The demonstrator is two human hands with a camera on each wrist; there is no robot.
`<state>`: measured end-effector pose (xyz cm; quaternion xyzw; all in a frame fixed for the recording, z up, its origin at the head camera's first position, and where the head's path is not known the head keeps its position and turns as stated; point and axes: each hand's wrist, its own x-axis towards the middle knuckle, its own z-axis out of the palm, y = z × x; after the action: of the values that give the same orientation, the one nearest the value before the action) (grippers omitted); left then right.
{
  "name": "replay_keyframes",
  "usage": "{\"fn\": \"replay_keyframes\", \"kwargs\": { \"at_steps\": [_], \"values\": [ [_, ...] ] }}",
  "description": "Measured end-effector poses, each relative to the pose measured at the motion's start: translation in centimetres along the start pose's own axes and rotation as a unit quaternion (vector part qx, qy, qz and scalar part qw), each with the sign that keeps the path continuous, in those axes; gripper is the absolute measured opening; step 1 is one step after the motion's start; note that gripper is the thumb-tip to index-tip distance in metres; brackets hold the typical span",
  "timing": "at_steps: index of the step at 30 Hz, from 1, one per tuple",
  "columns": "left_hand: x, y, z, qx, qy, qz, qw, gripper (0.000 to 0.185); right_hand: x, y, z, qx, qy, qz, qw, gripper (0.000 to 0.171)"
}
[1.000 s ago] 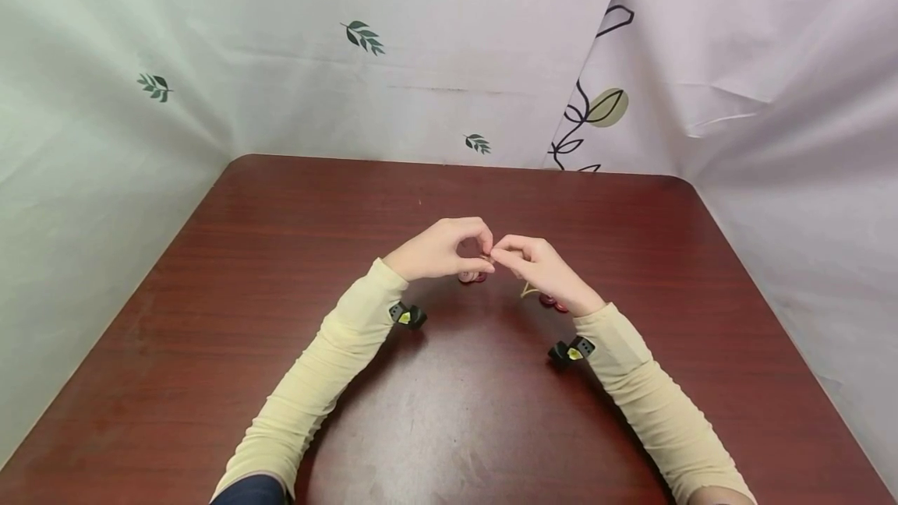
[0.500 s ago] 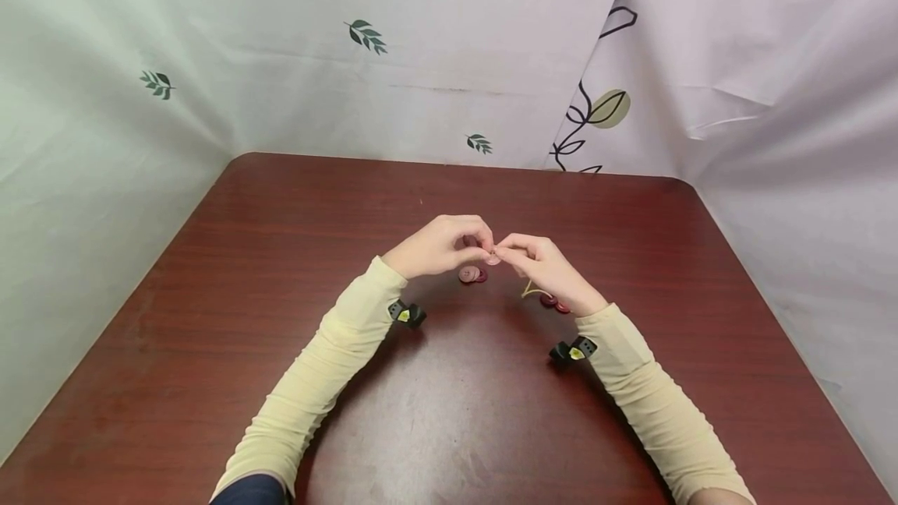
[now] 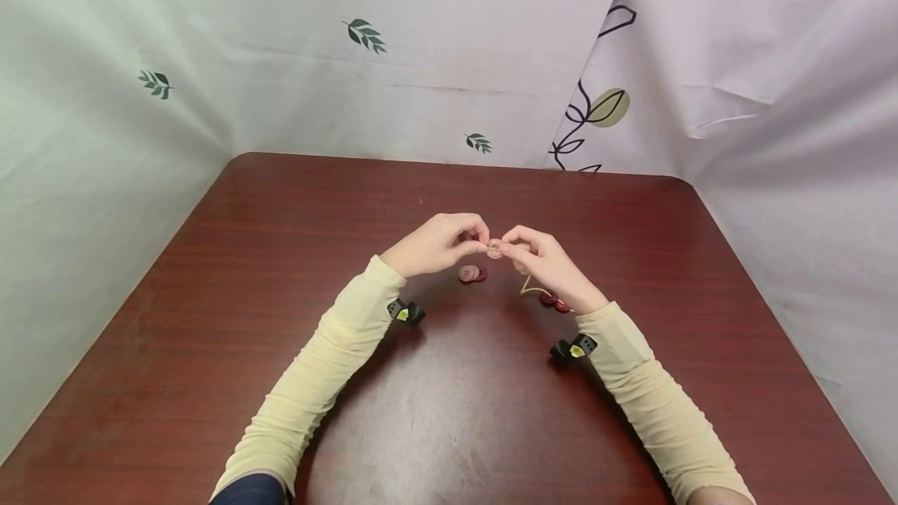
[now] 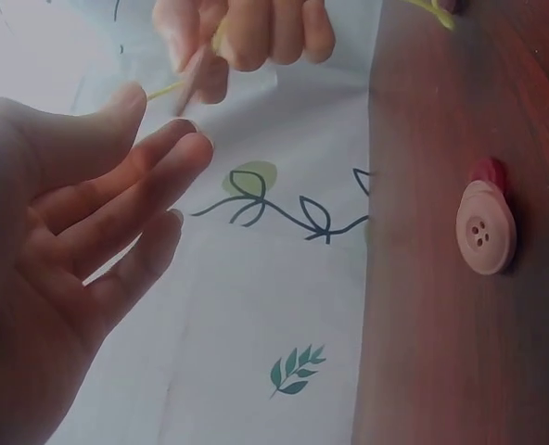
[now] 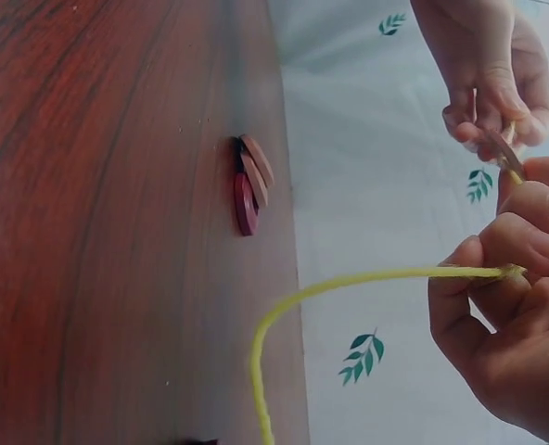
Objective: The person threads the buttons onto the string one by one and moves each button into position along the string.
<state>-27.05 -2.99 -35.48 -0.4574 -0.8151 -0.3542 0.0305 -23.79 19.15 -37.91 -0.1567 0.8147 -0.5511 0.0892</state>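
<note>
Between my hands hangs a pale pink button (image 3: pixel 494 248) threaded on a yellow cord (image 5: pixel 349 279). My left hand (image 3: pixel 442 244) pinches the cord's short end, which sticks out of the button toward my thumb in the left wrist view. My right hand (image 3: pixel 543 259) grips the cord on the button's other side, its fingertips close against the button. From the right fingers the cord droops toward dark red buttons (image 3: pixel 548 299) lying near my right wrist. Whether the right fingertips also pinch the button is hard to tell.
A small pile of buttons, pink (image 4: pixel 486 227) over dark red (image 5: pixel 245 204), lies on the brown wooden table (image 3: pixel 393 411) below my left hand. White patterned cloth (image 3: pixel 295 68) hangs behind and beside the table. A dark camera sits on each wrist.
The button, mostly hidden by fingers earlier, now shows between my hands. My hands have drawn slightly apart, and the right fingertips have risen a little.
</note>
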Motion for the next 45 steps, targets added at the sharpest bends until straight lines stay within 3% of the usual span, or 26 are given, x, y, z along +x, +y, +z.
{"fn": "replay_keyframes", "kwargs": {
  "at_steps": [9, 18, 27, 38, 45],
  "values": [
    [-0.3, 0.1, -0.9, -0.026, 0.021, -0.024, 0.9992, 0.005, 0.2, 0.4, -0.4, 0.011, -0.017, 0.032, 0.999, 0.024],
    [-0.8, 0.2, -2.2, -0.061, 0.027, -0.027, 0.9974, 0.009, 0.5, 1.4, -1.2, -0.03, -0.012, 0.042, 0.999, 0.025],
    [-1.5, 0.3, -3.4, -0.084, 0.013, -0.025, 0.9961, 0.01, 0.6, 2.7, -3.1, -0.068, -0.064, 0.025, 0.995, 0.022],
    [-2.1, 0.0, -4.5, -0.084, 0.014, -0.023, 0.9961, 0.012, 0.3, 4.0, -5.8, -0.169, -0.17, 0.039, 0.97, 0.018],
    [-2.2, -0.2, -4.6, -0.087, 0.003, -0.027, 0.9958, 0.011, 0.0, 4.4, -6.1, -0.195, -0.214, 0.049, 0.956, 0.015]
  ]
}}
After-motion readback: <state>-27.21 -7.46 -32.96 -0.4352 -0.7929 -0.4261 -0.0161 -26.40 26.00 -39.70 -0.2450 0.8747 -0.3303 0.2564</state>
